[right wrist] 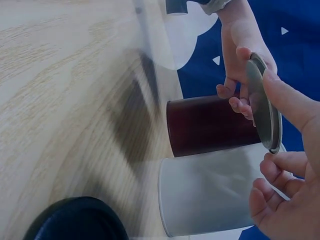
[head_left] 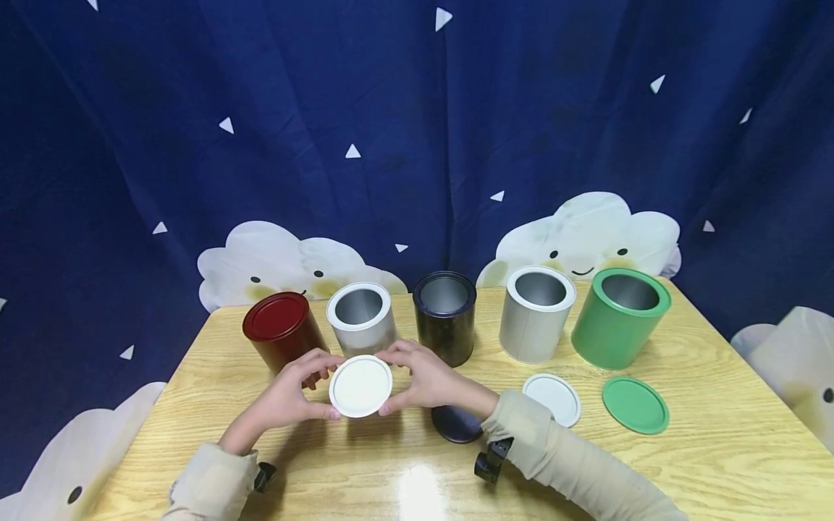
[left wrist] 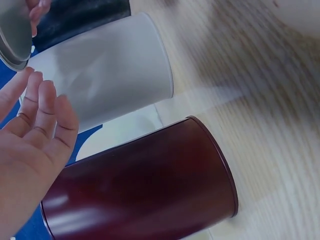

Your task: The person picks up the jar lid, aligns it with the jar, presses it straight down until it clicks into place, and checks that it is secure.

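Note:
Between both hands a round white lid [head_left: 360,386] is held up over the table, its flat face toward the head camera. My left hand [head_left: 293,387] pinches its left edge with thumb and fingertips. From the other side my right hand [head_left: 420,376] pinches the right edge the same way. Just behind the lid stands a white can [head_left: 360,318] with an open top, its lower front partly hidden. Beside my left hand is a dark red can [head_left: 280,329] with its lid on. In the right wrist view the lid [right wrist: 265,102] shows edge-on between the hands.
An uncovered black can [head_left: 446,318], white can [head_left: 536,315] and green can [head_left: 619,318] stand along the back of the wooden table [head_left: 326,477]. In front lie a black lid [head_left: 456,424] partly under my right arm, a white lid [head_left: 552,399] and a green lid [head_left: 635,405].

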A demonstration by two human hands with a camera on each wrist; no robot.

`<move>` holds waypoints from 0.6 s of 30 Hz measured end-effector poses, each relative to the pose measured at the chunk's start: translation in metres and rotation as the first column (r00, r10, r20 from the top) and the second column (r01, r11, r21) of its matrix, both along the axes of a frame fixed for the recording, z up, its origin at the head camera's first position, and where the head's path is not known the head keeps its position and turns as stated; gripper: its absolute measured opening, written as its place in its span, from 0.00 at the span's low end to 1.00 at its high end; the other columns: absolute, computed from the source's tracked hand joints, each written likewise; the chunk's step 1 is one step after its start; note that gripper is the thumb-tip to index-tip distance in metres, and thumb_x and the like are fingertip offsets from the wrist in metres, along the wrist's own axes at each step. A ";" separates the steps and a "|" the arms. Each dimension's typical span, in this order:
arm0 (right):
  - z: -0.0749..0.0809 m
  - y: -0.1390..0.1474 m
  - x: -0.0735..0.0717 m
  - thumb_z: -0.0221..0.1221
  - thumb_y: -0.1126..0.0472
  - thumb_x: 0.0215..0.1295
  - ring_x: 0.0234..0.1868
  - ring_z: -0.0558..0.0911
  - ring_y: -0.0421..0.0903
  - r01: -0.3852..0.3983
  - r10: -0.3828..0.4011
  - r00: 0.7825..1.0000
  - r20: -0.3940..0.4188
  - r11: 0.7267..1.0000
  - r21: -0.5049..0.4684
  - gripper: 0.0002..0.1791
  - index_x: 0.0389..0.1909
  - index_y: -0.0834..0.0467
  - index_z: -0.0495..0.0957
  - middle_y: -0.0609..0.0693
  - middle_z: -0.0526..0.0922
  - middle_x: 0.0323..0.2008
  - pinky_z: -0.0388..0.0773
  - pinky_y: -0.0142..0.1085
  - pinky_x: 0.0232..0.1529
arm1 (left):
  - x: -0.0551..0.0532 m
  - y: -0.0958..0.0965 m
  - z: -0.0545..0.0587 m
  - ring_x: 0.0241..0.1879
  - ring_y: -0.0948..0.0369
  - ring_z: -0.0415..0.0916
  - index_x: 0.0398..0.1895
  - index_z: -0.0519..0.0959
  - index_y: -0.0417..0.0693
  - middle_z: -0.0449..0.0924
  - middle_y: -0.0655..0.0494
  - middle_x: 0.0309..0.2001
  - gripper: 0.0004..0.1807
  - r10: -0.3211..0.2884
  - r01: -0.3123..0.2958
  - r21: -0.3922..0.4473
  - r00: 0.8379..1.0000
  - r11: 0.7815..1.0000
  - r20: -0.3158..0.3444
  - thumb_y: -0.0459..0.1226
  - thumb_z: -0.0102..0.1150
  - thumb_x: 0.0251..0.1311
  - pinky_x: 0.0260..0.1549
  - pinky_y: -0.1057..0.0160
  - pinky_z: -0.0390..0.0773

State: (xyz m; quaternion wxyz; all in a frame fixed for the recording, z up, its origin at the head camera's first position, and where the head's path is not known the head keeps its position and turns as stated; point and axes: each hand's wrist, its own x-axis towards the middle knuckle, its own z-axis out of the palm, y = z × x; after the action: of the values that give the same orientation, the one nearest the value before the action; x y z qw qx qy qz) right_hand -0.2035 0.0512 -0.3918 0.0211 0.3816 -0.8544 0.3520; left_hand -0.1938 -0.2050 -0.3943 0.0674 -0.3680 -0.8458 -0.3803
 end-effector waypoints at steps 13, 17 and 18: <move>0.010 0.004 -0.005 0.74 0.51 0.34 0.39 0.72 0.47 0.015 -0.016 1.000 -0.021 0.999 -0.050 0.39 0.52 0.62 0.75 0.48 0.75 0.42 0.68 0.31 0.34 | 0.013 0.015 0.032 0.28 0.52 0.64 0.43 0.74 0.28 0.68 0.49 0.35 0.32 0.019 -0.015 0.097 0.999 0.995 -0.037 0.24 0.75 0.26 0.20 0.65 0.71; 0.014 0.005 -0.007 0.74 0.51 0.35 0.39 0.72 0.46 0.010 -0.011 1.000 -0.021 0.998 -0.065 0.39 0.52 0.60 0.75 0.48 0.75 0.42 0.70 0.31 0.33 | 0.012 0.016 0.034 0.28 0.52 0.64 0.45 0.74 0.27 0.68 0.45 0.35 0.32 0.001 0.002 0.128 1.000 0.992 -0.022 0.24 0.74 0.28 0.20 0.61 0.71; 0.014 0.005 -0.007 0.74 0.51 0.35 0.39 0.72 0.46 0.009 -0.010 1.000 -0.021 0.998 -0.069 0.39 0.52 0.60 0.75 0.48 0.75 0.42 0.70 0.32 0.33 | 0.012 0.016 0.035 0.28 0.52 0.64 0.45 0.74 0.27 0.69 0.44 0.35 0.32 -0.005 0.008 0.134 1.000 0.991 -0.019 0.23 0.73 0.28 0.20 0.60 0.70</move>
State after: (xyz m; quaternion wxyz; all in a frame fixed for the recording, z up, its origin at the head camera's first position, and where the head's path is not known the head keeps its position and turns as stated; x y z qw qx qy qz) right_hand -0.2109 0.0565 -0.3774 0.0450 0.3803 -0.8432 0.3773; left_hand -0.1820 -0.1895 -0.3596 0.0988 -0.3690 -0.8165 -0.4329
